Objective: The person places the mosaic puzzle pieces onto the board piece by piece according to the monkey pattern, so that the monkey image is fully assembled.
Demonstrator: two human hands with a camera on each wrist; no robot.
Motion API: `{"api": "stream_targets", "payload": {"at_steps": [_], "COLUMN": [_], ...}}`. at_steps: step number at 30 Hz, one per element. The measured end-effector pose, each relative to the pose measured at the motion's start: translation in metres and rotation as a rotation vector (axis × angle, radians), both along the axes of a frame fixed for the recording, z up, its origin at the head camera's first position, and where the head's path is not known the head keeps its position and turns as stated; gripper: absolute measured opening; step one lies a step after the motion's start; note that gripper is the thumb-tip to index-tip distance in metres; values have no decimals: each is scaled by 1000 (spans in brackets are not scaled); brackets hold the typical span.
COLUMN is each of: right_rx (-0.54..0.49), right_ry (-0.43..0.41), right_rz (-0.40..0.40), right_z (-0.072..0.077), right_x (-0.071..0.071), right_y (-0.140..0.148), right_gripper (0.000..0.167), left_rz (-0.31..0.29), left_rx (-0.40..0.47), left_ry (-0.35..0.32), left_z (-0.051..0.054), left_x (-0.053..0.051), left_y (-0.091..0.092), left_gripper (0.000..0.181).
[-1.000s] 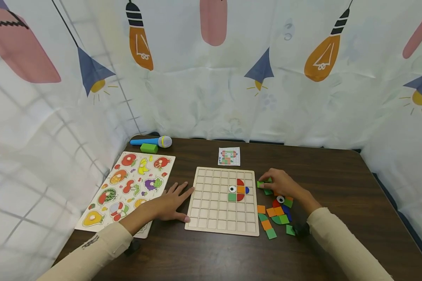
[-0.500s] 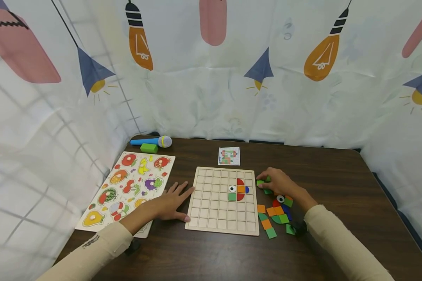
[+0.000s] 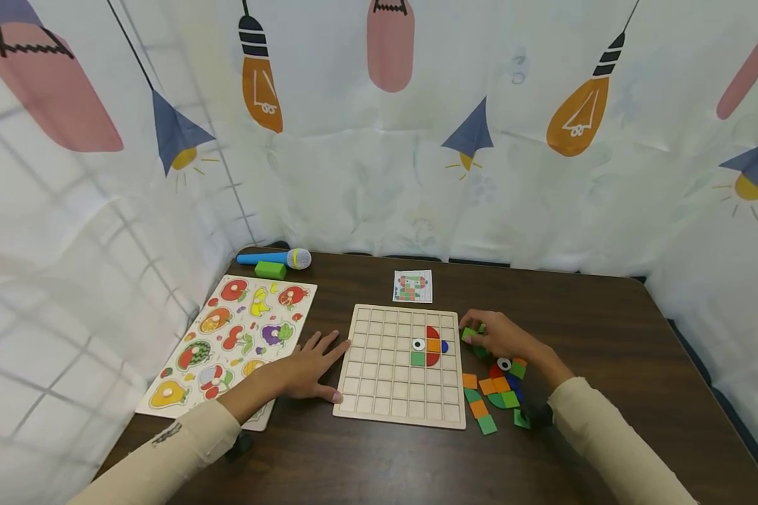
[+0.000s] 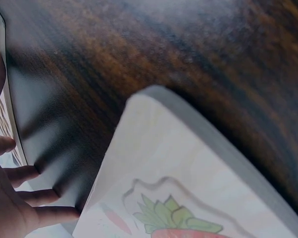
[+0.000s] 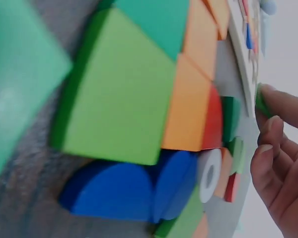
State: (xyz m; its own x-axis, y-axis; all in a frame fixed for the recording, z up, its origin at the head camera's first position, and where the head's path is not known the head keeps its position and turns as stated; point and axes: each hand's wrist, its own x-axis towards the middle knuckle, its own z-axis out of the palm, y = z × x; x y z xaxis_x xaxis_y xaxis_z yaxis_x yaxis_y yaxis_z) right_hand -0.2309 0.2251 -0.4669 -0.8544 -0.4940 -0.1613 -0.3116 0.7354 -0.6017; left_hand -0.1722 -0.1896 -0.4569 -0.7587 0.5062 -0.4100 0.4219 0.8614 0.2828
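Observation:
My left hand (image 3: pixel 306 372) lies with fingers spread, its fingertips at the left edge of a wooden grid board (image 3: pixel 379 382). On that board sit a white eye piece (image 3: pixel 418 344), red quarter-round pieces (image 3: pixel 432 332), an orange square (image 3: pixel 432 345), a green square (image 3: pixel 418 358) and a blue rounded piece (image 3: pixel 444 346). Just past the board's right edge, my right hand (image 3: pixel 502 337) pinches a small green block (image 5: pixel 261 103) between thumb and finger. Other green pieces lie partly hidden under this hand. Below it spread loose orange (image 3: pixel 493 385), green, blue and red blocks.
A small printed pattern card (image 3: pixel 413 286) lies behind the board. To the left is a fruit puzzle board (image 3: pixel 243 372), partly under the left forearm. A toy microphone (image 3: pixel 274 259) and a green block (image 3: pixel 270 271) lie at the back left.
The head view has tilted slightly upward. The green block in my right hand has turned a little; that hand stays near the same spot. My left hand keeps its place.

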Motion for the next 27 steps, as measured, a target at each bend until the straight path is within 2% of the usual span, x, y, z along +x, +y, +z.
{"api": "stream_targets", "payload": {"at_steps": [3, 8, 14, 21, 27], "right_rx": [-23, -75, -125, -151, -184], "right_ry": [10, 63, 26, 9, -18], "right_rz": [1, 53, 57, 44, 101], "right_z": [3, 4, 5, 5, 3], "right_x": [0, -4, -7, -10, -11], "right_y": [-1, -12, -32, -52, -59], "right_gripper": [24, 25, 25, 31, 34], "left_rz": [0, 3, 19, 26, 61], "left_rx": [-7, -4, 19, 51, 73], "left_ry": [0, -3, -18, -33, -33], "left_z": [0, -2, -3, 1, 1], "left_x": [-1, -1, -1, 0, 0], "left_y": [1, 0, 0, 1, 2], "left_gripper": [100, 101, 101, 102, 102]}}
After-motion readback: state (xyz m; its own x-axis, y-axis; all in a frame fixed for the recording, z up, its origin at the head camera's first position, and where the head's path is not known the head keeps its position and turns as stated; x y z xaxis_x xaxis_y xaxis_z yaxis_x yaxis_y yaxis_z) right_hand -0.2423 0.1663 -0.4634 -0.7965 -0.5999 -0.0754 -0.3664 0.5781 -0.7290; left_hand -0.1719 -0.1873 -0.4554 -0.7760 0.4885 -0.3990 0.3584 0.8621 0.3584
